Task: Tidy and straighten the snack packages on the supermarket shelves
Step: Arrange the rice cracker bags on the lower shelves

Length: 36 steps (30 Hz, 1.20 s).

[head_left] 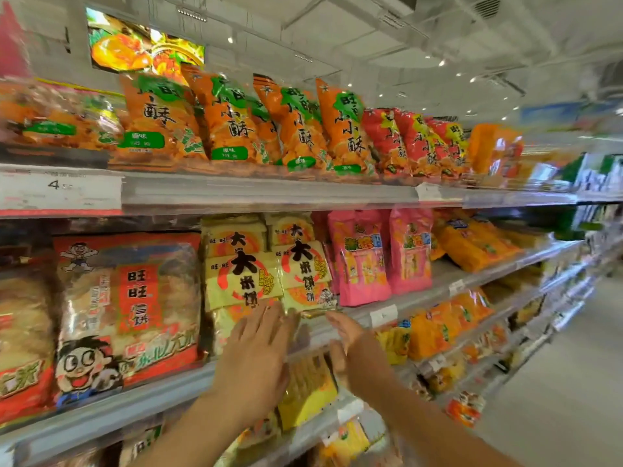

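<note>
Two pale yellow rice cracker packages (242, 274) with big black characters stand side by side on the middle shelf (421, 298); the second yellow package (303, 271) is to the right. My left hand (259, 352) lies flat with straight fingers against the bottom of the left yellow package. Just right of it, my right hand (350, 342) is held edge-on with straight fingers below the right package's lower corner, at the shelf lip. Neither hand grips anything.
A large red and white rice cracker bag (128, 311) stands left of the yellow ones, pink packages (364, 257) to the right. Orange snack bags (229, 119) lean in a row on the top shelf (269, 193). Lower shelves hold yellow packs (310, 392). The aisle floor (573, 382) runs along the right.
</note>
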Available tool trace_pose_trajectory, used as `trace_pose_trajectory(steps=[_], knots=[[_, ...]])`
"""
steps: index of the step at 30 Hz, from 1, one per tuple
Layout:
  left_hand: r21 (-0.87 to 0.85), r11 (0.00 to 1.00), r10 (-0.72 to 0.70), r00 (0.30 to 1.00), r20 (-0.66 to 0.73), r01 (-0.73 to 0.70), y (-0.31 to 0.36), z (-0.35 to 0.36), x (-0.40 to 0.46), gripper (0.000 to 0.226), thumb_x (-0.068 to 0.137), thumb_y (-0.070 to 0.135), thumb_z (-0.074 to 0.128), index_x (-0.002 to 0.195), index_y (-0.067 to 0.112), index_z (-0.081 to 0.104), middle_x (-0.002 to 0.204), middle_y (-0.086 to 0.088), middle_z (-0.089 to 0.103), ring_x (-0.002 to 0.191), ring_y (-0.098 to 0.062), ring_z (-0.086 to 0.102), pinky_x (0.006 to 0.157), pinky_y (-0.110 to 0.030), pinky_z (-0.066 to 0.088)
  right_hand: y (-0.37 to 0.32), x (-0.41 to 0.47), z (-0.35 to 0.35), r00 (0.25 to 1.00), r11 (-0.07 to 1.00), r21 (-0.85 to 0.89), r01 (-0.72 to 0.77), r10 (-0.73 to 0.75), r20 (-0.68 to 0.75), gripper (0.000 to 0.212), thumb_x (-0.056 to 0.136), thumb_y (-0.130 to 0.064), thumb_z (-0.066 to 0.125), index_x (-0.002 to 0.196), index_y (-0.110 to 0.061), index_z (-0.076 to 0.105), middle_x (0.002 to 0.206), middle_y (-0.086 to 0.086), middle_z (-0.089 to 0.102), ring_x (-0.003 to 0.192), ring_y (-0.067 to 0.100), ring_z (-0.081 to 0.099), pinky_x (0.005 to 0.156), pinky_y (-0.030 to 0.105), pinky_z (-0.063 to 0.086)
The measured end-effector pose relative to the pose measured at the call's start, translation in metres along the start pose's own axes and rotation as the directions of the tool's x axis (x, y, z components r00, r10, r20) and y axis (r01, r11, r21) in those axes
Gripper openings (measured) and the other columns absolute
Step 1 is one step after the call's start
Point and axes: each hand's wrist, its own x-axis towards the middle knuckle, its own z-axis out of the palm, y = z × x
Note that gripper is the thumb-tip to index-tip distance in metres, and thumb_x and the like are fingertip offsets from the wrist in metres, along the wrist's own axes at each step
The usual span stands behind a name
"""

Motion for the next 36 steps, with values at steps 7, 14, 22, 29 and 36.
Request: trace_pose_trajectory(steps=[7,14,22,29,36], knots=[[-0.001,0.998,-0.062,0.991,0.120,0.063,0.060,0.062,0.059,0.089,0.090,0.049,0.046,0.155,0.021,-0.007,0.161,-0.006,-0.019,0.147,-0.029,-0.021,0.118,-0.049,-0.007,0.109,0.055,-0.066,0.996,0.989,-0.132,0.059,-0.068,-0.060,0.044,0.095,-0.015,0.056,0.138,-0.015,0.048,0.124,-0.006,0.052,0.111,0.012,0.058,0.090,0.023,0.049],[0.093,0.978,-0.198,0.974,0.114,0.188,0.095,0.074,0.070,0.101,0.042,0.048,0.081,0.133,0.012,0.059,0.139,-0.010,0.056,0.128,-0.031,0.053,0.112,-0.048,0.009,0.180,0.085,-0.077,0.949,0.842,-0.438,0.315,-0.282,0.142,0.061,0.097,-0.050,0.032,0.153,-0.032,0.017,0.160,-0.016,-0.005,0.148,0.007,-0.006,0.120,0.029,0.017],[0.106,0.943,-0.325,0.943,0.077,0.316,0.104,0.083,0.073,0.087,0.055,0.039,0.073,0.137,0.016,0.056,0.140,-0.002,0.055,0.129,-0.026,0.053,0.109,-0.052,0.022,0.198,0.087,-0.073,0.926,0.782,-0.496,0.378,-0.324,0.194,0.069,0.095,-0.044,0.034,0.153,-0.036,-0.001,0.153,-0.017,-0.034,0.140,0.005,-0.033,0.113,0.030,-0.009],[0.145,0.949,-0.285,0.958,0.011,0.281,0.102,0.084,0.070,0.085,0.057,0.033,0.075,0.138,0.014,0.055,0.140,-0.003,0.056,0.130,-0.026,0.052,0.111,-0.053,0.021,0.202,0.083,-0.070,0.909,0.766,-0.491,0.415,-0.336,0.245,0.086,0.089,-0.027,0.049,0.146,-0.033,-0.015,0.153,-0.011,-0.035,0.142,0.013,-0.031,0.121,0.041,0.002],[0.211,0.929,-0.305,0.952,-0.030,0.304,0.108,0.102,0.045,0.094,0.065,0.019,0.071,0.150,0.009,0.033,0.158,-0.017,0.024,0.146,-0.038,0.020,0.114,-0.062,0.015,0.208,0.067,-0.069,0.909,0.818,-0.401,0.413,-0.344,0.234,0.095,0.087,-0.012,0.055,0.150,-0.028,-0.014,0.159,0.000,-0.025,0.147,0.020,-0.022,0.120,0.039,0.006]])
